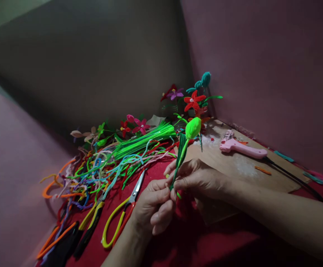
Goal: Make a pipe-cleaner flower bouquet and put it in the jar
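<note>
Between my two hands stands a pipe-cleaner flower bud (193, 128), bright green on a light green stem, tilted a little to the right. A dark green pipe-cleaner leaf (180, 155) runs up alongside the stem. My left hand (157, 205) pinches the lower end of the leaf and stem. Just above that, the fingers of my right hand (196, 176) are closed round the stem. A small stem end pokes out below my fingers. Scissors (130, 205) with yellow and red handles lie beside my left hand, blades pointing away.
Pliers (90, 226) lie left of the scissors. Loose coloured pipe cleaners (117, 167) and a green bundle (147, 139) spread across the red cloth. A pink glue gun (242, 147) with a black cord rests on a brown board (231, 178). Finished flowers (194, 100) stand by the walls.
</note>
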### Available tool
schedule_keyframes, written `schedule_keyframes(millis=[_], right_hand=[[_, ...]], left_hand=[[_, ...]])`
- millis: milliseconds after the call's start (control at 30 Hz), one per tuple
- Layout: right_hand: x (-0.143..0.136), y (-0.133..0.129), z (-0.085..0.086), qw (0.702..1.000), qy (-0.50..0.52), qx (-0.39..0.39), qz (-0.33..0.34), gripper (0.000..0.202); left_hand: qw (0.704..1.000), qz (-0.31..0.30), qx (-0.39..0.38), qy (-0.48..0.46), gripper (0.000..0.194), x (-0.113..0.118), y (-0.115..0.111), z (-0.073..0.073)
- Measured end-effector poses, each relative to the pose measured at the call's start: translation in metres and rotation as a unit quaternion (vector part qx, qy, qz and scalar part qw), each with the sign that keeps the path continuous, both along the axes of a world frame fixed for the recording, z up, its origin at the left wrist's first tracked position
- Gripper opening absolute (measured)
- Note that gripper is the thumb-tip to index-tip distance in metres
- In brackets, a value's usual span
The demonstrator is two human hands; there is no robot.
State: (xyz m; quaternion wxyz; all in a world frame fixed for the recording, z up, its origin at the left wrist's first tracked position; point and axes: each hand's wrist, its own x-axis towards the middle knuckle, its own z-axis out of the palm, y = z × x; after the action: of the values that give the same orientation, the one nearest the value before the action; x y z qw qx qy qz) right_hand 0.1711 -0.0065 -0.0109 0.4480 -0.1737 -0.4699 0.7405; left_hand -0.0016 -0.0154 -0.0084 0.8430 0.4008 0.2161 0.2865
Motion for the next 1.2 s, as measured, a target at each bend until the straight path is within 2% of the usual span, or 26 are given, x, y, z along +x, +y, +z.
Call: schedule_keyframes(millis=[67,133,233,300,367,433,533,600,700,800,833,867,900,933,967,1000,1033,1100,1133,1167,1200], right_hand=[[0.001,-0.001,0.003,1.0,-0.001,0.01,0.002,0.012],[0.003,0.0,0.003,1.0,-0.016,0.009,-0.018,0.009],[0.003,0.002,0.001,0.997,-0.048,-0.005,-0.059,0.011],[0.003,0.005,-0.002,0.994,-0.07,-0.011,-0.083,0.012],[0.002,0.006,-0.005,0.991,-0.092,-0.022,-0.09,0.012],[0.001,0.007,-0.008,0.989,-0.107,-0.054,-0.085,0.016],[-0.002,0.006,-0.008,0.985,-0.117,-0.096,-0.088,0.022],[-0.005,0.006,-0.002,0.983,-0.12,-0.094,-0.102,0.022],[-0.01,0.009,0.011,0.981,-0.133,-0.067,-0.121,0.02],[-0.015,0.018,0.023,0.974,-0.167,0.009,-0.151,0.025],[-0.016,0.022,0.026,0.971,-0.173,0.034,-0.159,0.026],[-0.017,0.025,0.027,0.97,-0.172,0.052,-0.164,0.026],[-0.018,0.027,0.028,0.97,-0.166,0.062,-0.167,0.026],[-0.019,0.029,0.029,0.971,-0.157,0.063,-0.169,0.024],[-0.019,0.03,0.029,0.973,-0.144,0.059,-0.169,0.022],[-0.018,0.03,0.028,0.976,-0.132,0.052,-0.167,0.02],[-0.018,0.029,0.027,0.979,-0.122,0.044,-0.159,0.018],[-0.015,0.028,0.024,0.984,-0.111,0.032,-0.135,0.013],[-0.014,0.027,0.022,0.987,-0.107,0.032,-0.119,0.012],[-0.013,0.027,0.02,0.989,-0.1,0.031,-0.102,0.011],[-0.012,0.027,0.019,0.992,-0.09,0.029,-0.085,0.01]], left_hand=[[1.0,-0.001,-0.004,-0.023,0.014,0.002,-0.001,-0.001],[1.0,0.023,0.013,-0.004,0.015,0.004,-0.002,0.001],[0.984,0.081,0.093,0.126,0.022,0.007,-0.004,0.009],[0.943,0.128,0.177,0.249,0.028,0.009,-0.005,0.015],[0.886,0.16,0.261,0.348,0.03,0.011,-0.007,0.017],[0.82,0.18,0.358,0.409,0.023,0.012,-0.006,0.015],[0.684,0.226,0.522,0.456,0.012,0.009,-0.002,0.005],[0.601,0.242,0.601,0.468,0.011,0.007,0.001,-0.001],[0.496,0.26,0.675,0.481,0.014,0.003,0.005,-0.002],[0.388,0.262,0.712,0.524,0.015,0.001,0.01,0.005],[0.362,0.256,0.716,0.539,0.017,0.001,0.012,0.008],[0.352,0.249,0.714,0.552,0.018,0.001,0.013,0.01],[0.36,0.244,0.708,0.557,0.019,0.001,0.015,0.011],[0.389,0.242,0.693,0.557,0.02,0.002,0.016,0.012],[0.439,0.243,0.668,0.55,0.02,0.003,0.017,0.012],[0.506,0.246,0.63,0.536,0.02,0.004,0.017,0.013],[0.586,0.247,0.578,0.512,0.02,0.006,0.017,0.013],[0.744,0.239,0.442,0.44,0.023,0.008,0.014,0.013],[0.81,0.229,0.369,0.394,0.024,0.008,0.012,0.014],[0.857,0.218,0.308,0.35,0.022,0.008,0.011,0.015],[0.892,0.21,0.257,0.307,0.021,0.007,0.01,0.015]])
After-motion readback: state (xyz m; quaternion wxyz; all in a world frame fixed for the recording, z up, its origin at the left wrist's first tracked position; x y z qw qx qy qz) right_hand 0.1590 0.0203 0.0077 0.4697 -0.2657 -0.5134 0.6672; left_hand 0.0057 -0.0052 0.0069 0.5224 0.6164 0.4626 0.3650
